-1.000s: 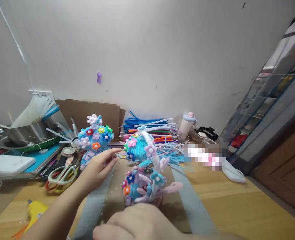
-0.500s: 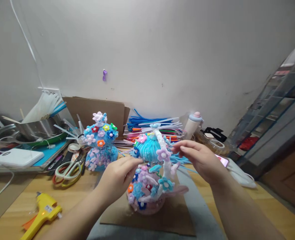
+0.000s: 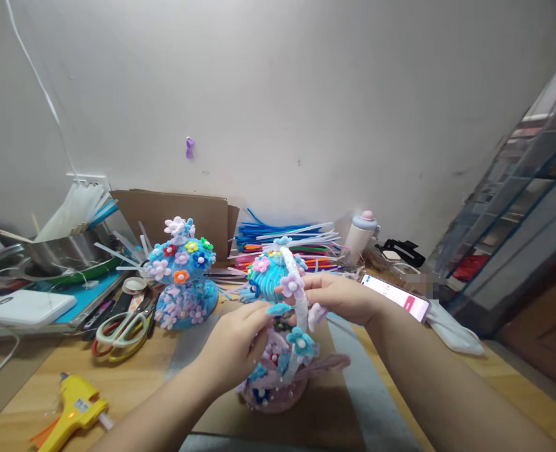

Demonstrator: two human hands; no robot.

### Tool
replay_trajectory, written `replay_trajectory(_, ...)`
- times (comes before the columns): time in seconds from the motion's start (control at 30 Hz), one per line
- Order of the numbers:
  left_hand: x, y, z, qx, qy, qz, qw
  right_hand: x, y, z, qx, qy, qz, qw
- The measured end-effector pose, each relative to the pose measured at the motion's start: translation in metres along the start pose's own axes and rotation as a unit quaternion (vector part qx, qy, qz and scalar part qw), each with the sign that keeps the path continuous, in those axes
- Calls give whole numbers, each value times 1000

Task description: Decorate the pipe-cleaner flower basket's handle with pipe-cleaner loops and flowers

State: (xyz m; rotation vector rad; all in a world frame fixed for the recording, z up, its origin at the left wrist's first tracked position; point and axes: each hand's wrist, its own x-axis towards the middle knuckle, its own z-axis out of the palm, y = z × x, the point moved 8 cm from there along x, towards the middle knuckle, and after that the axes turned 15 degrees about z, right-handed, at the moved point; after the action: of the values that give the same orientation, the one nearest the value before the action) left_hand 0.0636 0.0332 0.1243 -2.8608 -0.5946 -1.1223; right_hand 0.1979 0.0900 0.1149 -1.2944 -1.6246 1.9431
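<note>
A fuzzy craft piece (image 3: 297, 370) with a pink base, a blue dome and many small flowers stands on brown cardboard (image 3: 325, 414). A white curved stem (image 3: 300, 314) with purple and blue flowers rises along its right side. My left hand (image 3: 240, 339) is at the piece's left, its fingertips pinched at a small blue leaf (image 3: 279, 309). From the right, my right hand (image 3: 339, 295) reaches behind the stem, with its fingertips by the purple flower (image 3: 292, 285); the stem partly hides them, and what they grip is unclear.
Left of the piece stands another flowered blue craft (image 3: 184, 276). A yellow glue gun (image 3: 78, 408) and scissors (image 3: 122, 329) lie at the left. Behind are pipe cleaners (image 3: 287, 235) and a bottle (image 3: 360, 238); a lit phone (image 3: 395, 298) lies at the right.
My right hand has moved left to the stem, uncovering more of the phone. My left hand has moved slightly right and down, onto the blue leaf. The view has shifted slightly.
</note>
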Motion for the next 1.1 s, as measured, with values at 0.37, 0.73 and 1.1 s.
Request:
replay_trajectory(0.37,4,7,-4,-27,19,71,997,-7,4,3,28,57,1,998)
replay_trajectory(0.73,-9,-12,-19,72,-86,108,988,-35,-1,-11,99,137,-86,982)
replay_trajectory(1.1,-38,-49,25,-688,138,-316,639,-30,-2,-3,225,73,-99,967)
